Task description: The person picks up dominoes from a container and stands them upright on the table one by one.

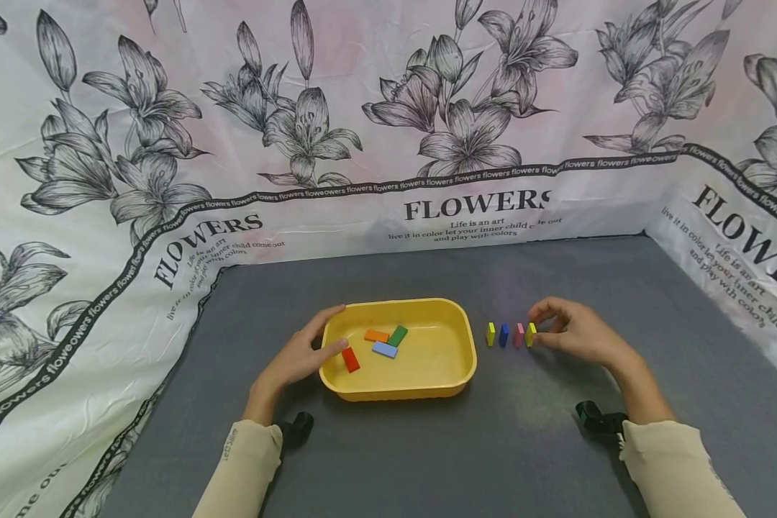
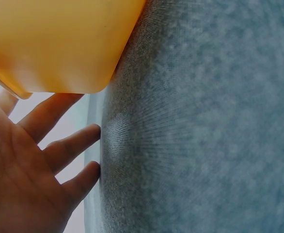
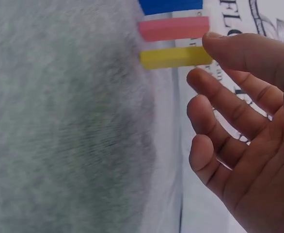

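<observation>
At its left end, my left hand (image 1: 302, 354) grips a yellow plastic tray (image 1: 427, 385), thumb over the rim and fingers outside; in the left wrist view the other fingers spread beside its wall. My right hand (image 1: 579, 331) pinches the yellow domino block (image 3: 173, 57) at the right end of a short row, thumb and index finger at its upper part. Beside that block stand a pink block (image 1: 519, 335), a blue block (image 1: 503, 335) and another yellow block (image 1: 490, 334), all upright. Inside the tray lie a red block (image 1: 350, 360), an orange block (image 1: 376, 336), a green block (image 1: 398, 336) and a light blue block (image 1: 385, 350).
A dark grey cloth (image 1: 479, 453) covers the table under everything. White flower-printed fabric (image 1: 337, 223) with lettering rises behind and along both sides. Black wrist devices show at the left cuff (image 1: 296, 430) and the right cuff (image 1: 598, 417).
</observation>
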A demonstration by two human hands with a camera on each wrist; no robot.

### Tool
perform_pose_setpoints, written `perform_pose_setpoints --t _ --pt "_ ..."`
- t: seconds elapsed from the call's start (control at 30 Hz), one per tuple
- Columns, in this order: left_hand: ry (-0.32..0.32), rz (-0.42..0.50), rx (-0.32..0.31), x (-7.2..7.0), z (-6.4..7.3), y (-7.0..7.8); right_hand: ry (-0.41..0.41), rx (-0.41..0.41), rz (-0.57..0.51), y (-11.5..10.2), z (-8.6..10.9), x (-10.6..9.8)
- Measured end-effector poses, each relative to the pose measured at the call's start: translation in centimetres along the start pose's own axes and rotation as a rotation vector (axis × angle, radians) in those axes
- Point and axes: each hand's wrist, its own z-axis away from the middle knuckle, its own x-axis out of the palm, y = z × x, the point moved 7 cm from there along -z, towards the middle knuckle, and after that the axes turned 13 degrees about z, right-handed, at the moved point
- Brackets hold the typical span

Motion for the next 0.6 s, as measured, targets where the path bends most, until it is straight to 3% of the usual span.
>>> perform_pose_setpoints --t 0.4,0.6 --pt "-0.002 -0.005 0.003 -0.2 -0.1 0.2 0.13 -0.071 0.116 -4.3 -0.3 -1.9" --pt "-0.004 0.002 0.004 -0.1 -0.1 0.0 0.155 -0.13 0.046 -6.5 -1.1 -1.2"
